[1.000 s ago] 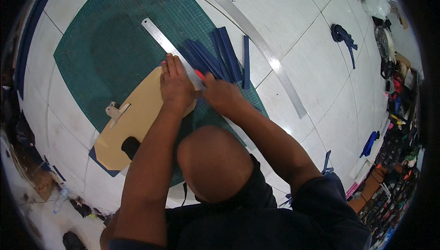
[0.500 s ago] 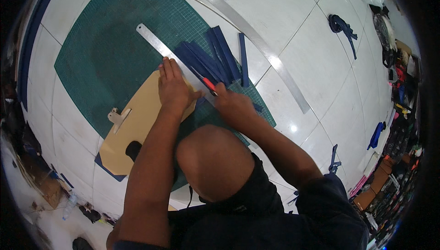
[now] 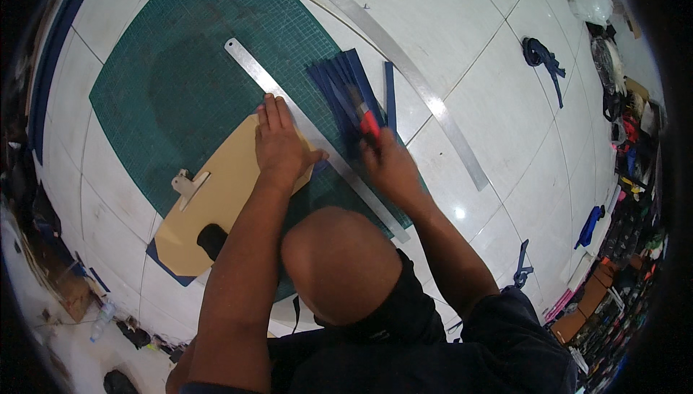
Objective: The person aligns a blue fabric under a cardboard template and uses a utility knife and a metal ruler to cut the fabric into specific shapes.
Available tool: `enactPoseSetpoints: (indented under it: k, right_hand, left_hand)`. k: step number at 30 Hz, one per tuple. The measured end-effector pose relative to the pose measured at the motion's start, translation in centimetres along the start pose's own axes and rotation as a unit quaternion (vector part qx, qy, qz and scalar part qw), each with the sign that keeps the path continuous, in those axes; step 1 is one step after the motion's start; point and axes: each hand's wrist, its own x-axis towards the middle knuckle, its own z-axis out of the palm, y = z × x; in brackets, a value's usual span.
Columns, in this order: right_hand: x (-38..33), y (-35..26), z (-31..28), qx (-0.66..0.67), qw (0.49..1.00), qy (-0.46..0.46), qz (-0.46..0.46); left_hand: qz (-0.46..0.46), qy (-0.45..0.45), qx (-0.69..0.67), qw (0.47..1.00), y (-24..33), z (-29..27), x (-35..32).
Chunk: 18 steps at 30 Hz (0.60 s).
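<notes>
My left hand [image 3: 278, 141] lies with its fingers stretched out across a steel ruler [image 3: 253, 73] and the corner of a tan clipboard [image 3: 206, 185]. The ruler slants over a green cutting mat [image 3: 180, 55]. A bit of dark blue material shows beside my left thumb. My right hand [image 3: 393, 170] is closed round a red utility knife [image 3: 369, 125], its front end blurred by motion. The knife is over a fan of dark blue strips [image 3: 354, 69] on the mat's right part. One separate blue strip [image 3: 390, 94] lies to their right.
A long metal strip [image 3: 404, 69] curves across the white tiled floor. On the clipboard sits a dark round object [image 3: 211, 241]. A blue coil [image 3: 538, 55] lies far right, with assorted goods [image 3: 621, 250] along the right edge. My bent knee [image 3: 339, 264] rises near the mat.
My right hand and the knife have moved right, away from the ruler's edge. The blue strips have gathered to the right of the ruler, uncovering mat beside it. My left hand stays pressed down.
</notes>
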Motion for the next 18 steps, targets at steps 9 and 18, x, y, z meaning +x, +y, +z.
enactPoseSetpoints:
  k: [9, 18]
  right_hand:
    - [7.2, -1.9, 4.0, -0.022, 0.958, 0.243, -0.147]
    - [8.6, 3.6, 0.6, -0.09, 0.954, 0.219, -0.182]
  left_hand:
    - [0.039, 0.08, 0.038, 0.995, -0.9, 3.6, 0.7]
    - [0.04, 0.033, -0.016, 0.999, 0.7, 1.1, 0.2]
